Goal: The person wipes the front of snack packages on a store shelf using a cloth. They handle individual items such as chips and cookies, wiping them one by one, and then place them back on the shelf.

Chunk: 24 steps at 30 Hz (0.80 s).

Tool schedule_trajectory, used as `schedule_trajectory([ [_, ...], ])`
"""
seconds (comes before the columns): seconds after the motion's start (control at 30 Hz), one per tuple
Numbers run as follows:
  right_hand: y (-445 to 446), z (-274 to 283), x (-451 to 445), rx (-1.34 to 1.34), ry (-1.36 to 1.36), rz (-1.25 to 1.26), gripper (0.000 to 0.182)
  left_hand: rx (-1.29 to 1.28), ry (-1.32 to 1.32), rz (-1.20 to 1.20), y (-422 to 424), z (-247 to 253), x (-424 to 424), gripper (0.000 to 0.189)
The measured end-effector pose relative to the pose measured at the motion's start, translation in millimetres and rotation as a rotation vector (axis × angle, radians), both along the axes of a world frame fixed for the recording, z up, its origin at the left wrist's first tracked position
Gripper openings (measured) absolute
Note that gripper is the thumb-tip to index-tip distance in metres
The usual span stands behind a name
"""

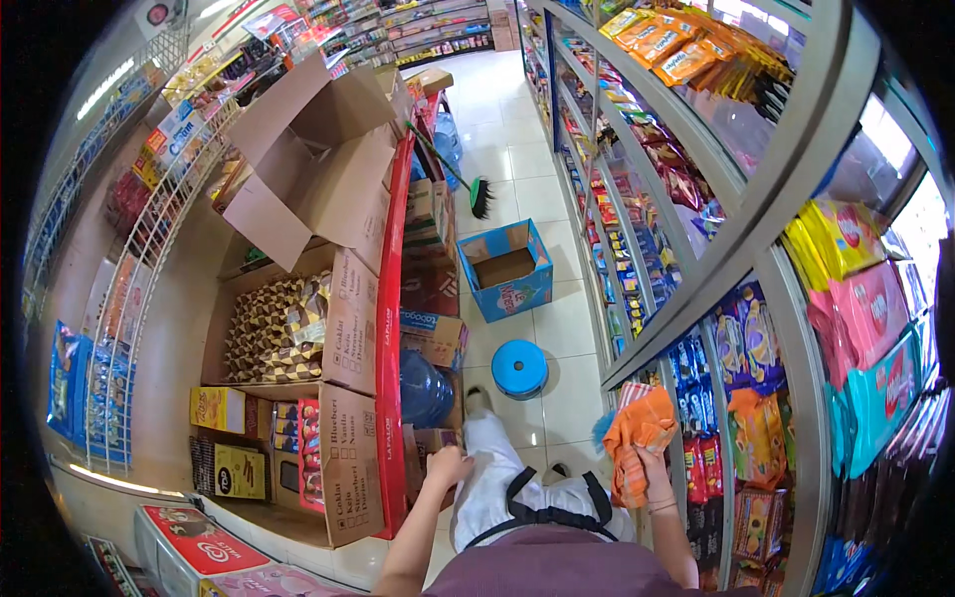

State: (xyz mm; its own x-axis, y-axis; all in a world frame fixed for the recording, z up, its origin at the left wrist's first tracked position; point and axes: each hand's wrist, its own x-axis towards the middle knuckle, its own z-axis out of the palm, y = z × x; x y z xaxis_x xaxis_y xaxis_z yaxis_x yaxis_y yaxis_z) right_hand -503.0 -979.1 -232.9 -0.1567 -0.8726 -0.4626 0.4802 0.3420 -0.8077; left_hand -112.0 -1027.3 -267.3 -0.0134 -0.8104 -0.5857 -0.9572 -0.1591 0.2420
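My right hand (653, 469) grips a bunched orange cloth (643, 425) beside the glass display case (776, 269). A red-and-white striped part shows at the top of the bundle. Blue bristles or fibres (603, 428) stick out at its left; whether I hold them too is hidden. My left hand (449, 464) hangs by my left thigh with its fingers curled, and nothing shows in it. It is near the red counter edge (394, 336). A round blue plastic stool (519, 369) stands on the floor ahead of my feet.
A blue carton (507, 272) stands beyond the stool. A green-handled broom (479, 197) leans from the counter. Large blue water bottles (427, 388) and cartons (433, 337) line its foot. Open cardboard boxes (351, 321) with wrapped snacks sit on the left. White tiles (485, 97) run down the aisle.
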Motion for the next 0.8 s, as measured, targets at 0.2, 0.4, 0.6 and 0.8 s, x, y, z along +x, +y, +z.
schedule_trajectory([
  [0.2,-89,-3,18,0.002,-0.065,-0.088,0.030,0.356,0.257,-0.136,-150,-68,-11,0.050],
  [0.4,-211,-27,50,-0.136,-0.005,-0.222,0.038,0.371,-0.180,-0.392,-310,-76,-20,0.067],
  [0.6,-294,5,81,0.065,-0.054,-0.428,0.037,0.395,-0.202,-0.626,-436,-81,-14,0.049],
  [0.8,-312,1,82,0.188,-0.034,-0.431,0.045,0.865,0.235,-0.988,-507,-136,-10,0.036],
])
